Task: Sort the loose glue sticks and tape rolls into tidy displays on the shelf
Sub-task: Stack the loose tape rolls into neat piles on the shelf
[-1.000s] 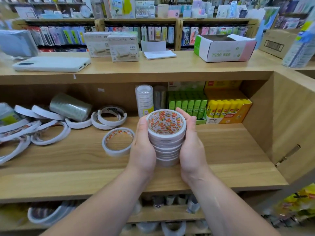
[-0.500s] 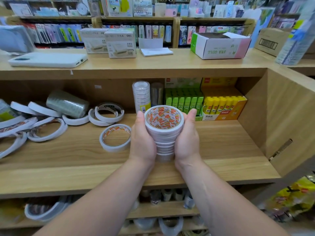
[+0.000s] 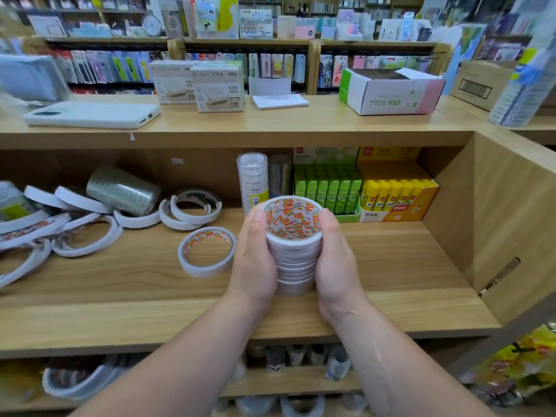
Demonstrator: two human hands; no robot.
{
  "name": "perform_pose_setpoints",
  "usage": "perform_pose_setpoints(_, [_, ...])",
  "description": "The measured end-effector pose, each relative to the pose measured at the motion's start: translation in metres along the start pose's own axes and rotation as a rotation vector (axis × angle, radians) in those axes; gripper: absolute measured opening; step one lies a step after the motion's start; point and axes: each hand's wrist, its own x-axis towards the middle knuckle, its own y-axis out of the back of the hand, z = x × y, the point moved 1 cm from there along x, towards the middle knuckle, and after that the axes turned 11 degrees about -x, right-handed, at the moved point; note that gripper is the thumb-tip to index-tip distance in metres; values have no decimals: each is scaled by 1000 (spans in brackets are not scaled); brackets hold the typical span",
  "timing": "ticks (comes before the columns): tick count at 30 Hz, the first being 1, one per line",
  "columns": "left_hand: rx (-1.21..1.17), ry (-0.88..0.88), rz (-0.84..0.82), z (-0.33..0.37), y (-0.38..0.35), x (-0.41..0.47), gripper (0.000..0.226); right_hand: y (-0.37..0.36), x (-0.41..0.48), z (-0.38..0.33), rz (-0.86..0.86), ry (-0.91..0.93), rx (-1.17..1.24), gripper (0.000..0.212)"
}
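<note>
In the middle of the frame, a stack of tape rolls [image 3: 294,257] stands upright between both hands. The left hand [image 3: 255,260] and right hand [image 3: 337,263] clasp its sides, fingers curled round the far side and thumbs up near the top roll. Its base seems to rest on the wooden shelf [image 3: 391,266], though the palms hide the contact. Just left of the stack, a single tape roll [image 3: 206,270] lies flat. Further left, loose rolls [image 3: 81,203] lie scattered. Behind the stack, to its right, green glue sticks [image 3: 329,191] and yellow glue sticks [image 3: 394,192] stand in display boxes.
</note>
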Motion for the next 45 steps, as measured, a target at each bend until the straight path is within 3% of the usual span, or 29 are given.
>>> perform_pose_setpoints(8, [210, -3, -86, 19, 6, 2, 47, -3, 1, -5, 48, 39, -83, 43])
perform_pose_setpoints(10, [296, -36, -89, 32, 22, 0, 49, 1, -6, -7, 106, 119, -205, 53])
perform_pose_setpoints(13, [429, -97, -17, 62, 63, -1, 40, 2, -33, -30, 274, 507, -448, 61])
perform_pose_setpoints(15, [520, -109, 57, 85, 98, 1, 23, -13, -53, -47, 240, 823, -596, 44])
perform_pose_setpoints(17, [711, -131, 125, 107, 137, 5, 13, -39, -63, -51, 103, 975, -642, 29])
perform_pose_setpoints(19, [992, -165, 175, 126, 174, 12, 17, -69, -63, -42, -93, 940, -675, 24])
perform_pose_setpoints(22, [1437, -272, 145, 149, 220, 23, 37, -111, -50, -19, -298, 718, -848, 33])
perform_pose_setpoints(25, [1716, -184, 66, 167, 254, 36, 55, -140, -28, -1, -371, 471, -1168, 53])
perform_pose_setpoints(28, [1829, -142, -52, 177, 272, 48, 54, -163, -6, 7, -376, 262, -1379, 73])
perform_pose_setpoints(33, [1697, -190, -79, 188, 291, 61, 45, -188, 17, 21, -221, 101, -1563, 64])
perform_pose_setpoints(37, [1590, -250, -187, 195, 305, 63, 46, -196, 20, 23, -141, 79, -1638, 37])
perform_pose_setpoints(41, [1439, -208, -265, 193, 303, 53, 52, -202, 15, 20, -235, 30, -1705, 27])
perform_pose_setpoints(45, [1259, -318, -340, 196, 291, 33, 50, -201, -8, 13, -334, 123, -1661, 30])
